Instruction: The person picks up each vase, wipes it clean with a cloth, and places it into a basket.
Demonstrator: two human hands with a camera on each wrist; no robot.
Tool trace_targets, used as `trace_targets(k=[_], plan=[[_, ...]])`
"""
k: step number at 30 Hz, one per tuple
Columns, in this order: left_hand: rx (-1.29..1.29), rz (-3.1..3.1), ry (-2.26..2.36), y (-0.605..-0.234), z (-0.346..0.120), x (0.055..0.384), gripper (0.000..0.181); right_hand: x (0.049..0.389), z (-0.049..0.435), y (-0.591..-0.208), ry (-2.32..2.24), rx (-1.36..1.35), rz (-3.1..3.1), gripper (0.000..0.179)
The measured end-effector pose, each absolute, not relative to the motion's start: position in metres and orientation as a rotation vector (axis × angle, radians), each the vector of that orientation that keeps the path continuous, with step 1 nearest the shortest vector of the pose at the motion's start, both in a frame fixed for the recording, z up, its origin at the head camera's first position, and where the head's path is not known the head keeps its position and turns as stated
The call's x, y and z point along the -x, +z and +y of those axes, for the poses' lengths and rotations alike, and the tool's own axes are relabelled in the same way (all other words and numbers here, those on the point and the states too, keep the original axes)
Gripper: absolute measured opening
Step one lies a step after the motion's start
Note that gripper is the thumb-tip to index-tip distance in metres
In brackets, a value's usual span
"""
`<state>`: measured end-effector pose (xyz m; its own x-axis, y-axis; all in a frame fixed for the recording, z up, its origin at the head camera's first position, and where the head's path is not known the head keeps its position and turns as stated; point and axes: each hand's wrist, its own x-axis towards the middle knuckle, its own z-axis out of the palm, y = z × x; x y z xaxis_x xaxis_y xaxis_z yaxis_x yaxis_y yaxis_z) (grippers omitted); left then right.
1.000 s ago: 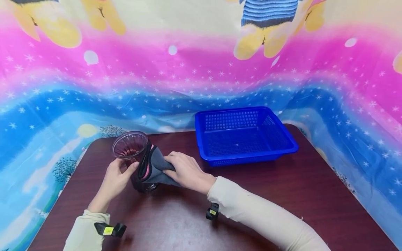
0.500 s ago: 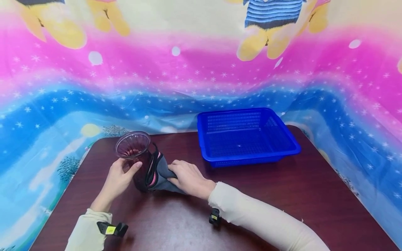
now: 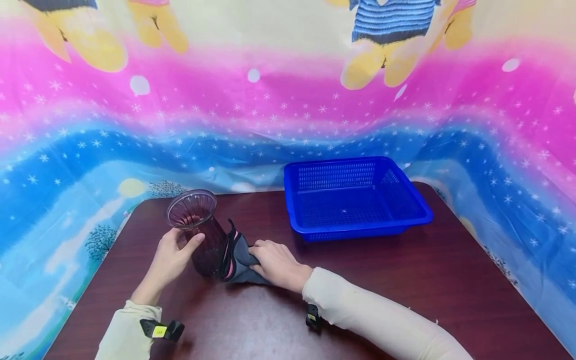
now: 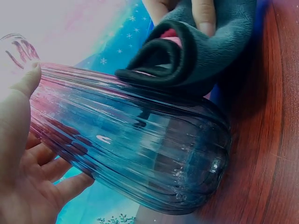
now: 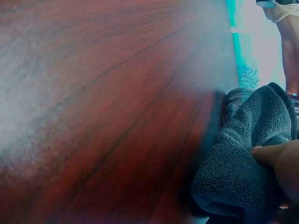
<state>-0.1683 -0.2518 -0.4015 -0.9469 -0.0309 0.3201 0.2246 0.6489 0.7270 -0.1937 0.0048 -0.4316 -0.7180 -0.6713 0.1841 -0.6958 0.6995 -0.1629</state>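
Observation:
A ribbed, see-through purplish glass vase (image 3: pixel 208 250) with a flared rim leans slightly on the left part of the table. My left hand (image 3: pixel 169 255) grips it just below the rim, thumb on the near side and fingers behind, as the left wrist view shows. My right hand (image 3: pixel 280 264) pinches a folded grey cloth (image 3: pixel 245 264) with dark edging and a pink inner side. In the left wrist view the cloth (image 4: pixel 219 51) lies against the lower side of the vase (image 4: pixel 154 149). Fuzzy pile shows on the cloth (image 5: pixel 243 163) in the right wrist view.
A blue plastic basket (image 3: pixel 355 232) with perforated walls stands at the back right of the dark brown wooden table (image 3: pixel 396 280). A printed curtain (image 3: pixel 279 110) hangs close behind the table and along its sides.
My right hand has moved the cloth down and to the right, from the vase's upper side to its lower side. My left hand keeps its grip below the rim.

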Motion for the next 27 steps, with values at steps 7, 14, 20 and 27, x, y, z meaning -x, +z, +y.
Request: trace_targets(k=[7, 14, 20, 27], plan=[[0.159, -2.561, -1.197, -0.404, -0.251, 0.169, 0.045, 0.195, 0.006, -0.44, 0.312, -1.115, -2.814, 0.021], [0.147, -2.556, -1.195, -0.404, -0.251, 0.169, 0.045, 0.197, 0.007, -0.444, 0.307, -1.113, -2.812, 0.02], [0.144, -2.55, -1.206, -0.404, -0.251, 0.168, 0.044, 0.196, 0.006, -0.444, 0.311, -1.114, -2.821, 0.02], [0.152, -2.542, -1.222, -0.404, -0.252, 0.168, 0.045, 0.197, 0.006, -0.444, 0.313, -1.127, -2.828, 0.021]])
